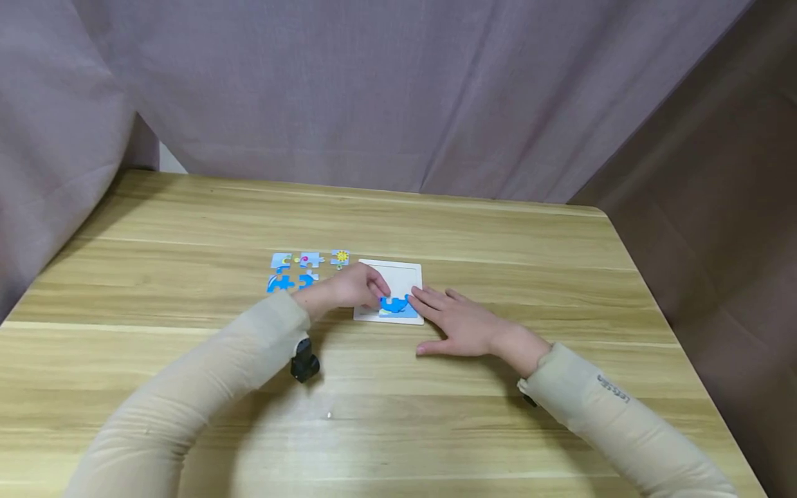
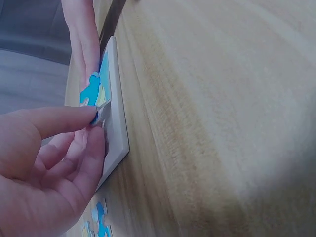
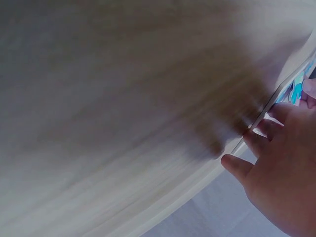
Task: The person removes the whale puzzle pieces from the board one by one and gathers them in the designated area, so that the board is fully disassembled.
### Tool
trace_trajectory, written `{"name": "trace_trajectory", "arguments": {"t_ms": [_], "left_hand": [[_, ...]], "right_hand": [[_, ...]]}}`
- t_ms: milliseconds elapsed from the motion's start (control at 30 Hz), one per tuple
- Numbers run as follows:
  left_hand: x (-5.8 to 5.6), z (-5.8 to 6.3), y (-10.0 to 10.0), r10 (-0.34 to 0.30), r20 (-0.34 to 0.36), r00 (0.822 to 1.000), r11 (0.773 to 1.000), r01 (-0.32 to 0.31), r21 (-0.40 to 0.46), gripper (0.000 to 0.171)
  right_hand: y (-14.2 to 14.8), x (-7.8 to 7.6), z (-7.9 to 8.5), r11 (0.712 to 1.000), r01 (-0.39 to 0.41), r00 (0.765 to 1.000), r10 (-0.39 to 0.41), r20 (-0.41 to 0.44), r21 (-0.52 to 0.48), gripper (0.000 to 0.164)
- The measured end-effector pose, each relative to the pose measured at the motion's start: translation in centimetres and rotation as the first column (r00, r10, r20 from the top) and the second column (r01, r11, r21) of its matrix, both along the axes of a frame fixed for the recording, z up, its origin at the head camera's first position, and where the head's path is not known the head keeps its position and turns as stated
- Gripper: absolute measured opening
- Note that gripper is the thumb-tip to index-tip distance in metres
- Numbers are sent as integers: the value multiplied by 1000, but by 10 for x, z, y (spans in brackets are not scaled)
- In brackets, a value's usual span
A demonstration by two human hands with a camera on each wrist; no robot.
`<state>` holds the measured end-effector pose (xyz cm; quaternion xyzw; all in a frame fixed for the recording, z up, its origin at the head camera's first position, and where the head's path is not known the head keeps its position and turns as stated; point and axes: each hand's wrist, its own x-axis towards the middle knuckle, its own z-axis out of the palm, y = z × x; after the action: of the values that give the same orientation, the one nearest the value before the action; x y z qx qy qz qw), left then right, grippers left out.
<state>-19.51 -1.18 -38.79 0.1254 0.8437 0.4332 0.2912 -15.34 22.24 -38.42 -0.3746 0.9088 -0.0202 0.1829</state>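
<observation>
A white puzzle tray (image 1: pixel 398 264) lies on the table, with joined blue pieces (image 1: pixel 401 308) along its near right part. Over the tray's left side, my left hand (image 1: pixel 356 285) pinches a small puzzle piece (image 2: pixel 103 111) between thumb and forefinger. That piece is tilted, its edge close to the blue pieces; the fingers hide part of it. My right hand (image 1: pixel 463 326) has its fingers spread and straight, the fingertips touching the tray's right side. In the right wrist view those fingers (image 3: pixel 256 143) reach along the tray edge.
Left of the tray lie several loose puzzle pieces, among them a sun piece (image 1: pixel 340 256), a pink-and-yellow one (image 1: pixel 310 260) and blue ones (image 1: pixel 280 283). A tiny white speck (image 1: pixel 329 415) sits on the wooden table (image 1: pixel 386 443). Grey curtain (image 1: pixel 349 97) hangs behind the far edge.
</observation>
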Motion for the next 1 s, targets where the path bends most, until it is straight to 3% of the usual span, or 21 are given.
{"name": "trace_trajectory", "arguments": {"t_ms": [233,700,1000], "left_hand": [[-1,-1,-6,-26,4,1000,998,26,50,14],[0,5,-29,-9,29,1000,996,6,89,20],[-1,9,-45,3,42,999,987,-9,163,23]], "right_hand": [[-1,0,1,1000,-1,1000,1,4,8,89],[-3,0,1,1000,7,1000,-7,13,18,89],[-1,-1,0,1000,-2,1000,2,-2,14,90]]}}
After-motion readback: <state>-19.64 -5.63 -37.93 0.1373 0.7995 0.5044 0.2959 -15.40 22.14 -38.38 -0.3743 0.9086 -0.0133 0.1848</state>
